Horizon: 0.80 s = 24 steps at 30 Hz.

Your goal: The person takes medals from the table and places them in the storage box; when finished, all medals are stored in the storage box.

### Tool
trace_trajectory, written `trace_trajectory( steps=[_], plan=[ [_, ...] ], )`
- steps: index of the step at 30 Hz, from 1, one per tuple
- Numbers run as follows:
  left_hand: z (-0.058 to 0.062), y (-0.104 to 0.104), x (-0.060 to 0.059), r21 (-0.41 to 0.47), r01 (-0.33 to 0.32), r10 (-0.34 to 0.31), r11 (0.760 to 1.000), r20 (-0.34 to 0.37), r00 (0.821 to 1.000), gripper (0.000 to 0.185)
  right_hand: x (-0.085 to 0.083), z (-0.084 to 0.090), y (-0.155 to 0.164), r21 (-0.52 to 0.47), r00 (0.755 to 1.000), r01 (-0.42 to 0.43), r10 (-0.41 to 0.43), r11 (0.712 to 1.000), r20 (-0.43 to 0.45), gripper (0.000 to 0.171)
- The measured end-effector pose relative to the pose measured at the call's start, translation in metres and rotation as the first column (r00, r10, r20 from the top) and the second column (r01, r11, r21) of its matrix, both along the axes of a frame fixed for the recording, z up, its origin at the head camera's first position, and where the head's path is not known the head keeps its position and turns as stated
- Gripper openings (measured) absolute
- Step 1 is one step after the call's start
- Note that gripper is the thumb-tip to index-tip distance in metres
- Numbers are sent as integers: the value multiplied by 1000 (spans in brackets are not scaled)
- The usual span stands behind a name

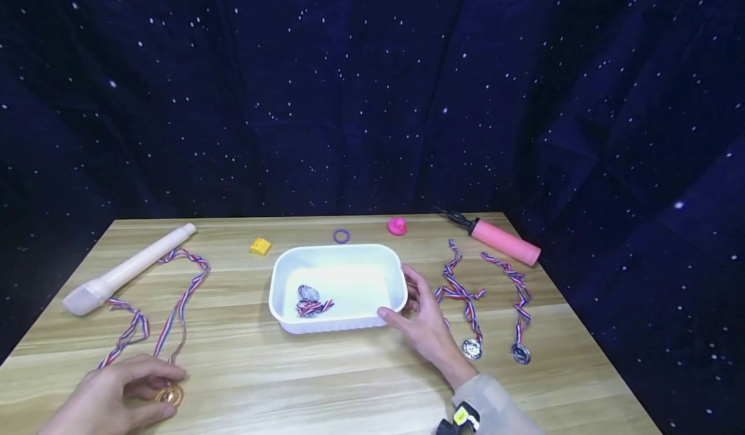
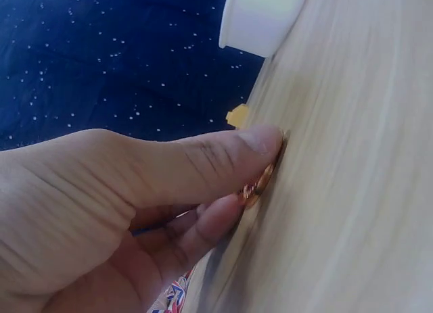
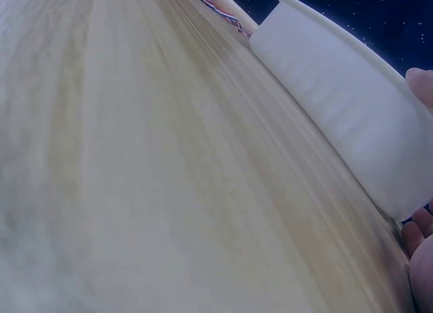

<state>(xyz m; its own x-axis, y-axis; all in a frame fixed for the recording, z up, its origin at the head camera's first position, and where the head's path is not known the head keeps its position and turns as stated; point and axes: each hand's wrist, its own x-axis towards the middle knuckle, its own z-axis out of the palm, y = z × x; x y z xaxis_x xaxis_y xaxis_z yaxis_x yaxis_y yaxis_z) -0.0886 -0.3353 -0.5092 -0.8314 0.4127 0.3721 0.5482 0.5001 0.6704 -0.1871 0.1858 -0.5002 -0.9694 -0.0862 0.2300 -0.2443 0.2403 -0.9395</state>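
At the front left, my left hand has thumb and fingers at the edges of a gold medal, pinching it at the tabletop. In the left wrist view the medal shows between thumb and fingertip. Its striped ribbon runs back toward a white toy microphone. My right hand grips the right end of a white plastic basin, thumb on the rim, fingers around the outside wall. Inside the basin, at its left, lies a silver medal with its ribbon bunched up.
Right of the basin lie two silver medals with ribbons stretched backward. Behind them is a pink hand pump. Along the back sit a yellow block, a purple ring and a pink rubber duck.
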Motion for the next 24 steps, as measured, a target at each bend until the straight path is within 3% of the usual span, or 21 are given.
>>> trace_trajectory(
  steps=[6,14,21,24],
  plan=[
    [0,0,0,4,-5,5,1000,40,999,48,0,0,1,5,1000,-1,1,1000,7,103],
    [0,5,1,-81,-58,61,995,36,997,44,0,0,1,-4,1000,-5,5,1000,-9,102],
    [-2,8,-2,53,62,-65,997,44,997,52,-2,-2,1,-13,1000,-13,12,1000,-18,100],
    [-3,10,-2,95,86,-94,992,85,992,51,-2,-1,1,-6,1000,-11,11,1000,-13,101]
  ],
)
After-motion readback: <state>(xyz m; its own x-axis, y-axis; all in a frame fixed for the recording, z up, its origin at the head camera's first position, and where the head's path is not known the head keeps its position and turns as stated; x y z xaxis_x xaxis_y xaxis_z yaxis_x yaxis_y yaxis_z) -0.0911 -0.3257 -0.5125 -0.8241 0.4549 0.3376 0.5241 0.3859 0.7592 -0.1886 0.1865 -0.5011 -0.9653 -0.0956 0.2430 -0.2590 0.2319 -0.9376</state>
